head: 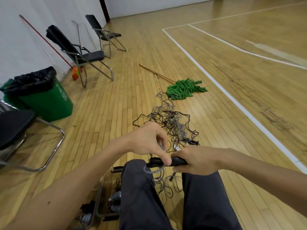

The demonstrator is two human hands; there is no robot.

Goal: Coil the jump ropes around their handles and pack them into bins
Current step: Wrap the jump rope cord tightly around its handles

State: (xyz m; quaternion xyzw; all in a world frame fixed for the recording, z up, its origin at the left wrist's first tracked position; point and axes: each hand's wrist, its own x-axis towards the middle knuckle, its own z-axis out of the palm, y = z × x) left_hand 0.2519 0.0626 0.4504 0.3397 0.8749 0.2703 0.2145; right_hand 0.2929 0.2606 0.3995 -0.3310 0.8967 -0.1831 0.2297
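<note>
Currently, left hand (pixel 147 140) and right hand (pixel 197 161) hold one jump rope (pixel 153 171) above the knees.
Right hand grips the black handle (pixel 178 161); left hand pinches the grey cord (pixel 161 147) just beside it, the hands nearly touching. Cord loops hang between the legs to the floor (pixel 116 105). A tangle of ropes (pixel 171 123) lies ahead, near a green mop (pixel 184 89). A clear bin (pixel 98 200) beside the left leg contains coiled ropes (pixel 115 199).

No words or numbers can be read. The only print is white: a triangular mark with small characters below it, on the side of the green bin (pixel 47 105) with the black liner, at the left, too blurred and slanted to make out
</note>
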